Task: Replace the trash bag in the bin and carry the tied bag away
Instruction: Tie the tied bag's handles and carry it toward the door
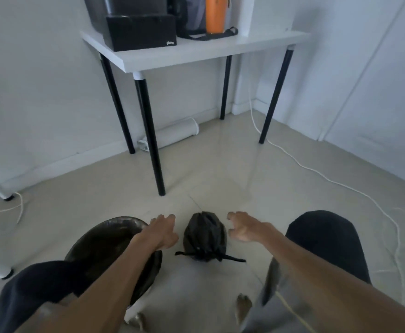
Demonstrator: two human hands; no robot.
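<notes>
A small black trash bag (205,235), tied shut with its knot and two tails pointing toward me, lies on the pale floor between my hands. My left hand (163,231) hovers just left of it, fingers spread, holding nothing. My right hand (242,228) hovers just right of it, fingers curled apart and empty. Neither hand touches the bag. The round bin (115,239) stands at the lower left, lined with a black bag, partly hidden behind my left forearm and knee.
A white table (191,52) with black legs stands ahead, bearing a black box (140,32) and an orange bottle (214,14). A white cable (328,181) runs across the floor at right. My dark-clothed knees flank the bag. A white roll (172,135) lies by the wall.
</notes>
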